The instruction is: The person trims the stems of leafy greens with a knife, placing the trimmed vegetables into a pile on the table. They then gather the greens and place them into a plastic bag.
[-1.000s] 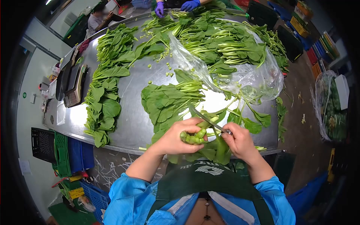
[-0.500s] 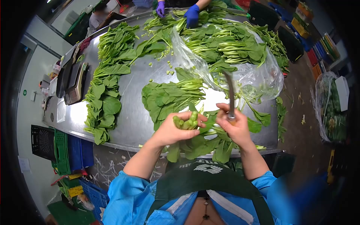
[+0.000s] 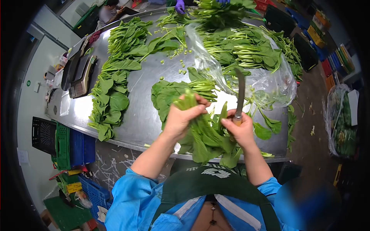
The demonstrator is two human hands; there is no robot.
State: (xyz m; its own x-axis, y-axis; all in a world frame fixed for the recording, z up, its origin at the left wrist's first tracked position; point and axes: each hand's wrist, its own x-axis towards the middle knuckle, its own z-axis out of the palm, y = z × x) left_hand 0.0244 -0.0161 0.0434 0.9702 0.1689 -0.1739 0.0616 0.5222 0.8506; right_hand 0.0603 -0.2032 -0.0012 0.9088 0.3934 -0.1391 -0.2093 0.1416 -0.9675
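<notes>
My left hand [image 3: 184, 115] is closed around the stems of a bunch of leafy greens [image 3: 204, 136], its stem ends up and its leaves hanging toward the table's near edge. In my right hand [image 3: 239, 129] is a knife [image 3: 241, 90] with a curved blade pointing up and away from me; the fingers wrap its wooden handle. The right fingertips are right at the bunch's leaves. Just beyond my left hand lies a pile of greens [image 3: 165, 92] with stems to the right. Loose leaves [image 3: 266, 127] lie to the right of the knife hand.
A metal table [image 3: 142, 96] carries a long row of greens [image 3: 110, 92] at left, beside a weighing scale [image 3: 81, 79]. A heap of greens on clear plastic [image 3: 279, 84] lies far right. Across the table, a co-worker's purple-gloved hand [image 3: 180, 6] shows. Crates [image 3: 83, 156] stand at lower left.
My left hand has raised and turned the bunch, so more stems and leaves show. The knife stays in my right hand. Across the table, the co-worker has lifted a large bunch.
</notes>
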